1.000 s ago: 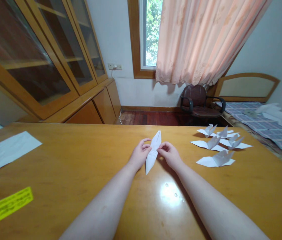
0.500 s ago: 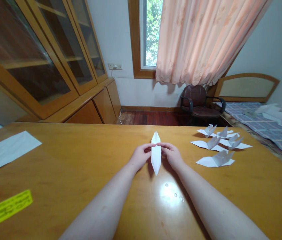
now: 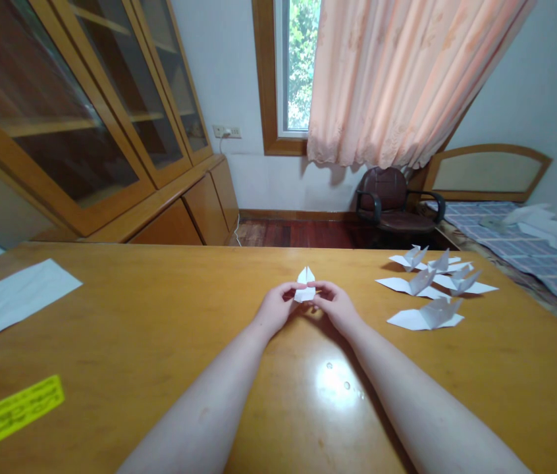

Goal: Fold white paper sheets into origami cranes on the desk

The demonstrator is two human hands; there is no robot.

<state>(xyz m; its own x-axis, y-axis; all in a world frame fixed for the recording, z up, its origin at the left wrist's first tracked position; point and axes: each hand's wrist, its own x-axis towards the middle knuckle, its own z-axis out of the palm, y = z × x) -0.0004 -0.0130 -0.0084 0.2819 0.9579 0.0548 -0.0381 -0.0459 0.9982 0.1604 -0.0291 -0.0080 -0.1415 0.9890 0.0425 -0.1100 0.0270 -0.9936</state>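
A small folded white paper is held just above the wooden table, its split point facing away from me. My left hand pinches its left edge between thumb and fingers. On the right edge, my right hand grips it the same way. The paper's lower part is bent up or under, so it looks short; its underside is hidden. Several folded white paper cranes stand on the table to the right of my right hand.
A flat white sheet lies at the table's left edge, and a yellow strip with writing is nearer me. Beyond the table are a glass-door cabinet, a brown armchair and a bed.
The long folded paper has been doubled over across its middle and now looks much shorter. Both hands keep their hold in nearly the same place.
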